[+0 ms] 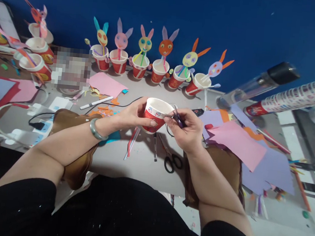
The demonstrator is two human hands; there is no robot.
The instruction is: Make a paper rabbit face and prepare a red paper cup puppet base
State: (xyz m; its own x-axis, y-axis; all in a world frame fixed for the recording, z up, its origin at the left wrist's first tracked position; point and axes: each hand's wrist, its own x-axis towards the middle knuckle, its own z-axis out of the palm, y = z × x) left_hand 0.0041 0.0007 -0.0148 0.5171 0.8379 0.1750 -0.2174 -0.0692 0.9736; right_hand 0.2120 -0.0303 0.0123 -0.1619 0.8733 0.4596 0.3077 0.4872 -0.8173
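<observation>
A red and white paper cup (156, 115) is held up over the table, its open mouth tilted toward the far side. My left hand (135, 114) wraps round the cup's left side, thumb across its front. In my right hand (185, 130) is a small dark-handled pointed tool (179, 119), its thin tip close to the cup's right rim; the fingers hide its exact kind. The right fingertips also touch the cup's side. Below the cup lie black-handled scissors (173, 162), a pen (155, 147) and several drinking straws (131, 143).
Paper cups with rabbit-faced paper figures (144, 44) line the blue wall. Coloured paper sheets (240, 142) spread at right, beside a stack of cups (299, 94). At left are a power strip (43, 131) with cables, a white marker (96, 103) and orange scraps (105, 112).
</observation>
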